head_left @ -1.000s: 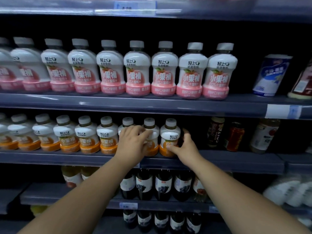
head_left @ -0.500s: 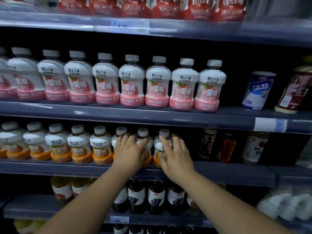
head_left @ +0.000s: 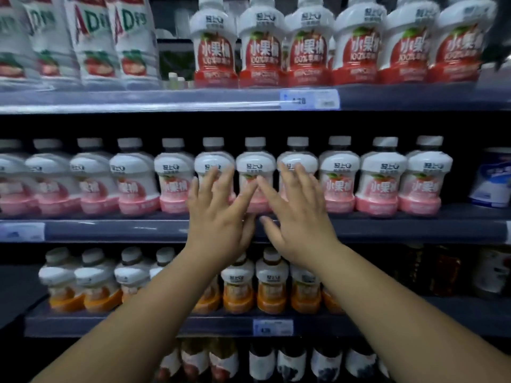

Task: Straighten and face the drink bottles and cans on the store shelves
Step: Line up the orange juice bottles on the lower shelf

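A row of white bottles with pink bases (head_left: 381, 178) lines the middle shelf (head_left: 387, 225). My left hand (head_left: 218, 217) is raised in front of the row's middle, fingers spread and straight over one pink bottle (head_left: 213, 164). My right hand (head_left: 296, 214) is beside it, fingers spread over the neighbouring pink bottle (head_left: 297, 158). Neither hand grips anything; whether the fingertips touch the bottles I cannot tell. Below, white bottles with orange bases (head_left: 272, 286) stand on the lower shelf (head_left: 138, 324), partly hidden by my forearms.
The top shelf (head_left: 166, 100) carries red-labelled white bottles (head_left: 261, 51) and white packs with green lettering (head_left: 91, 40). A blue and white can (head_left: 490, 178) stands at the right end of the middle shelf. Dark bottles (head_left: 290, 363) fill the bottom row.
Both hands left the orange-based bottles on the lower shelf and rose to the pink-based row. The view tilted upward, showing the top shelf.
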Motion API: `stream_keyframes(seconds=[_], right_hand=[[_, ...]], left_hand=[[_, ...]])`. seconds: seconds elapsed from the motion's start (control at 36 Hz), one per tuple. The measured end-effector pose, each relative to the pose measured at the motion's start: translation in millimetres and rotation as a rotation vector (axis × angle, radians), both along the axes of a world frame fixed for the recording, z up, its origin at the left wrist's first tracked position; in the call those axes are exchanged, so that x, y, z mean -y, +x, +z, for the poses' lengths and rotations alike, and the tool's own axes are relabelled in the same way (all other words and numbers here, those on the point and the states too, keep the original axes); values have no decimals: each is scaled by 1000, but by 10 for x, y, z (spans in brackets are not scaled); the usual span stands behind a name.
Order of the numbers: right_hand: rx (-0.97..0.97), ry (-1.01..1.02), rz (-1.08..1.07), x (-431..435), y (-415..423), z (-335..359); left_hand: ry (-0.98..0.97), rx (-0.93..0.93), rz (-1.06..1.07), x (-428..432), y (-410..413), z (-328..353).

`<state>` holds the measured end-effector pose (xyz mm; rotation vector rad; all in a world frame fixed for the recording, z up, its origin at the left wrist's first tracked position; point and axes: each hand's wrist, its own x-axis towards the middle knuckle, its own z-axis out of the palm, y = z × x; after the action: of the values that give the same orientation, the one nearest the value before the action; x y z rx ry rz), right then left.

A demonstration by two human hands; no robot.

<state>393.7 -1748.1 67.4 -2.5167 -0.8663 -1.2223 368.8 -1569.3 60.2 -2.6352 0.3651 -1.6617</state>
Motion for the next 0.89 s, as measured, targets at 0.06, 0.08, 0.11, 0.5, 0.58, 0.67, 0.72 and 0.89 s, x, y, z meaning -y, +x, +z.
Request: stream_keyframes(seconds=[0.06, 0.08, 0.11, 0.5, 0.58, 0.67, 0.72, 0.89], right_hand=[[-66, -42, -62, -175, -1, 15], [-92, -58, -97, -232, 12, -3], [-111, -68, -127, -270, 26, -29], [-109, -49, -161, -342, -61, 86], [-46, 29, -23, -429, -128, 221], [-3, 136, 120, -605, -231, 399], [11, 189, 185, -776, -307, 577], [66, 233, 232, -1354, -443, 1222]], left_hand=[[-43, -71, 72, -118, 35, 86], [-58, -109, 86, -173, 56, 97], [-59, -142, 92, -228, 74, 92], [5, -248, 64, -667, -169, 279], [-45, -202, 29, -840, -289, 475], [-83, -130, 10, -1084, -397, 730], [-109, -90, 13, -1265, -462, 937], [-91, -26, 85, -1831, -572, 1513]])
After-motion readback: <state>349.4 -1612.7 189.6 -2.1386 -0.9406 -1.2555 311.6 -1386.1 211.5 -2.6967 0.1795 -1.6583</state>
